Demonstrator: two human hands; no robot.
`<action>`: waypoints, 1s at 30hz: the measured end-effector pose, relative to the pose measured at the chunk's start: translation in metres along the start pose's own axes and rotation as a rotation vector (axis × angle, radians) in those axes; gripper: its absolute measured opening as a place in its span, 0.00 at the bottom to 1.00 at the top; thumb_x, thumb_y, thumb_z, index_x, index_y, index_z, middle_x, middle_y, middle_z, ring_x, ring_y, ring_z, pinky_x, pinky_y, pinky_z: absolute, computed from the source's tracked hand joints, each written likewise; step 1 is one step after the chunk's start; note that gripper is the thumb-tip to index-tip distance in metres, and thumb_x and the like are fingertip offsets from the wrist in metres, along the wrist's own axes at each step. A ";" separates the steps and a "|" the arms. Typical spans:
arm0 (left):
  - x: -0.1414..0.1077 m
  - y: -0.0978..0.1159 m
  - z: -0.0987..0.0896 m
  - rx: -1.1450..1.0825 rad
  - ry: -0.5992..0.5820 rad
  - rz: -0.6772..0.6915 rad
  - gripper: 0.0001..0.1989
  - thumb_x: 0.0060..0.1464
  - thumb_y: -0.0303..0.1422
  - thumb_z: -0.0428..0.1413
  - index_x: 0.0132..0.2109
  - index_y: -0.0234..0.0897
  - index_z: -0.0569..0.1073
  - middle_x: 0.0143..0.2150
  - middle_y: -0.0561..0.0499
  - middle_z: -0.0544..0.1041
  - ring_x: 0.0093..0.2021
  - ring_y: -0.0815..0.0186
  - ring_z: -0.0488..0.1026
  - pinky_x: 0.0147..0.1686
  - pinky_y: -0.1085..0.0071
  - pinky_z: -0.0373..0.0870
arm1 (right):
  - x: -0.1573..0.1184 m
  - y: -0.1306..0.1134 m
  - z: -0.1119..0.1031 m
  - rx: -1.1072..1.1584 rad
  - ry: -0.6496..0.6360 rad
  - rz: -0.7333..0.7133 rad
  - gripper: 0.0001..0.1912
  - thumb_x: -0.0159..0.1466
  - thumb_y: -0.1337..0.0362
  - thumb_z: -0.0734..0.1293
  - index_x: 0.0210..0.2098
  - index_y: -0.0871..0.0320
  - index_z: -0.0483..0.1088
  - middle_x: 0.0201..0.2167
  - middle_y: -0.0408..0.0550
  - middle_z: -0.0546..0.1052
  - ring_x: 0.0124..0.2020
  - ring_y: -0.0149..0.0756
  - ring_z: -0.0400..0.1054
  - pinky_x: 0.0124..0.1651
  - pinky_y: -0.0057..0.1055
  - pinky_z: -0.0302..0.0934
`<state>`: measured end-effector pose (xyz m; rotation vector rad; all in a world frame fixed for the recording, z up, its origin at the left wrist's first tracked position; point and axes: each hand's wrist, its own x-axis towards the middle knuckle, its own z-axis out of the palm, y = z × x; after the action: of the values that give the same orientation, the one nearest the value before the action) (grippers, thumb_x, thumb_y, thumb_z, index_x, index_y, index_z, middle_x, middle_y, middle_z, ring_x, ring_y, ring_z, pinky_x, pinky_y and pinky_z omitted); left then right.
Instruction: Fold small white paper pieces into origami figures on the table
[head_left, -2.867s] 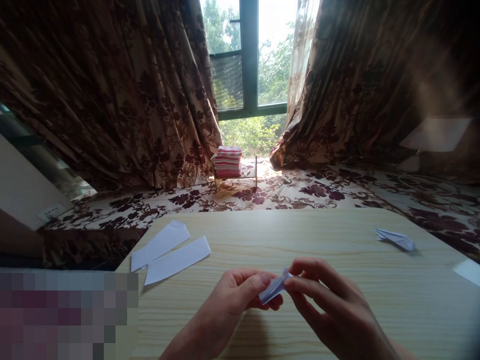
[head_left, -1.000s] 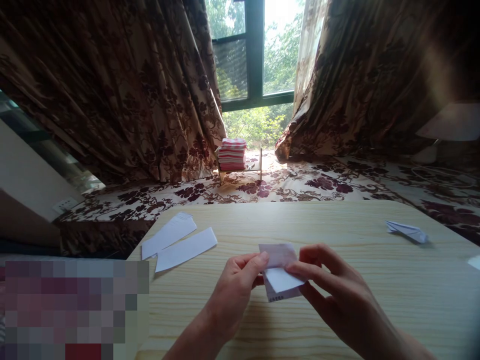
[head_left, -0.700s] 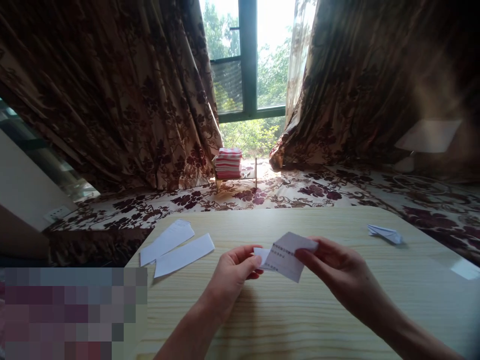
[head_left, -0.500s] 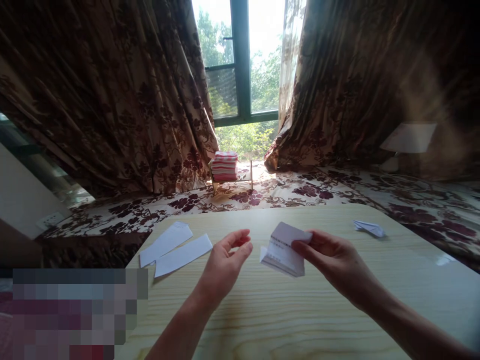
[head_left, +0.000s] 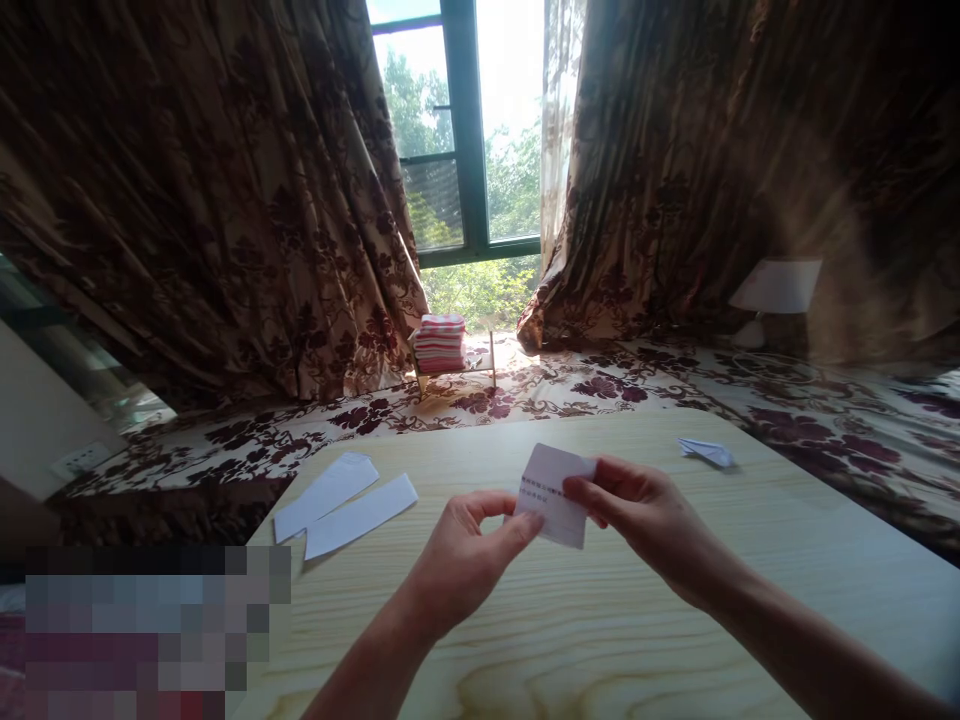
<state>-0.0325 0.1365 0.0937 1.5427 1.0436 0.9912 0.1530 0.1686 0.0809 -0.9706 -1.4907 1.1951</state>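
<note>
A piece of paper [head_left: 553, 505] is held up above the table [head_left: 600, 640], between the two hands. It shows a line or two of dark print near its middle, too small to read. The left hand [head_left: 465, 560] pinches the lower left part of the paper, the thumb lying on the printed face and the other fingers curled round toward the back, so that a rounded gap shows between thumb and forefinger. The right hand [head_left: 637, 500] pinches the paper at its right edge, thumb in front; its other fingers are bent behind, and their tips are partly hidden.

On the left of the table lie two white strips of paper, the farther strip [head_left: 326, 495] and the nearer strip [head_left: 362, 516], both slanting and close together; they seem to touch at their lower ends. Well apart from them, near the far right corner, lies a narrow folded paper [head_left: 705, 452].

Beyond the table, a small rack [head_left: 480, 367] stands on a flowered cloth [head_left: 570, 400] and bears a stack of pink and white striped cloths [head_left: 441, 343]. Behind it is a window [head_left: 471, 150] with a green frame, between a left curtain [head_left: 225, 200] and a right curtain [head_left: 697, 150]. A lamp [head_left: 780, 287] with a pale shade stands in front of the right curtain.
</note>
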 end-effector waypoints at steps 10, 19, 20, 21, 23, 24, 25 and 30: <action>-0.006 0.003 -0.013 0.144 -0.031 0.059 0.07 0.53 0.31 0.58 0.37 0.36 0.80 0.47 0.45 0.77 0.50 0.58 0.71 0.55 0.65 0.61 | 0.006 0.002 -0.003 0.039 0.015 0.085 0.19 0.55 0.50 0.70 0.27 0.63 0.73 0.16 0.40 0.66 0.18 0.24 0.54 0.20 0.24 0.49; -0.025 -0.019 0.007 -0.513 0.006 -0.372 0.27 0.54 0.51 0.51 0.44 0.30 0.77 0.40 0.40 0.78 0.41 0.57 0.73 0.40 0.63 0.68 | -0.037 0.012 -0.002 -0.709 0.205 -0.873 0.10 0.61 0.74 0.64 0.39 0.56 0.72 0.36 0.49 0.77 0.30 0.30 0.72 0.30 0.23 0.65; -0.025 -0.020 0.012 -0.633 -0.037 -0.387 0.26 0.54 0.50 0.51 0.45 0.30 0.76 0.41 0.40 0.78 0.40 0.59 0.73 0.38 0.64 0.68 | -0.042 0.015 -0.002 -0.749 0.162 -0.927 0.11 0.60 0.76 0.64 0.40 0.57 0.71 0.37 0.51 0.77 0.33 0.32 0.73 0.33 0.24 0.66; -0.025 -0.021 0.017 -0.714 -0.039 -0.388 0.25 0.54 0.48 0.53 0.46 0.31 0.76 0.41 0.41 0.78 0.38 0.60 0.73 0.37 0.66 0.68 | -0.046 0.017 -0.002 -0.775 0.120 -0.958 0.13 0.61 0.76 0.63 0.42 0.58 0.71 0.38 0.53 0.77 0.35 0.33 0.74 0.35 0.24 0.66; -0.021 -0.021 0.023 -0.764 0.020 -0.367 0.19 0.51 0.43 0.57 0.43 0.30 0.77 0.38 0.42 0.79 0.35 0.64 0.72 0.36 0.69 0.68 | -0.051 0.023 -0.003 -0.800 0.070 -0.979 0.14 0.60 0.77 0.62 0.43 0.59 0.71 0.40 0.55 0.78 0.39 0.35 0.74 0.39 0.26 0.67; -0.019 -0.021 0.024 -0.758 0.053 -0.356 0.16 0.50 0.40 0.59 0.40 0.30 0.78 0.36 0.43 0.79 0.33 0.65 0.72 0.35 0.71 0.68 | -0.053 0.025 -0.004 -0.802 0.059 -0.982 0.14 0.60 0.77 0.62 0.44 0.59 0.71 0.41 0.56 0.78 0.39 0.36 0.74 0.40 0.27 0.67; -0.017 -0.020 0.025 -0.748 0.080 -0.350 0.14 0.49 0.38 0.60 0.38 0.30 0.78 0.34 0.44 0.79 0.32 0.67 0.72 0.34 0.73 0.67 | -0.053 0.026 -0.005 -0.799 0.050 -0.984 0.15 0.60 0.76 0.61 0.44 0.60 0.71 0.41 0.56 0.78 0.40 0.37 0.74 0.41 0.28 0.67; -0.008 -0.014 0.021 -0.744 0.205 -0.383 0.15 0.42 0.40 0.63 0.31 0.29 0.75 0.28 0.47 0.77 0.29 0.67 0.71 0.32 0.73 0.66 | -0.055 0.033 -0.004 -0.818 -0.019 -1.054 0.13 0.64 0.71 0.59 0.44 0.57 0.70 0.39 0.53 0.80 0.37 0.37 0.76 0.38 0.26 0.68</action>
<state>-0.0168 0.1249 0.0757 0.6202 0.9115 1.1050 0.1700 0.1232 0.0384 -0.4711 -2.1275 -0.1913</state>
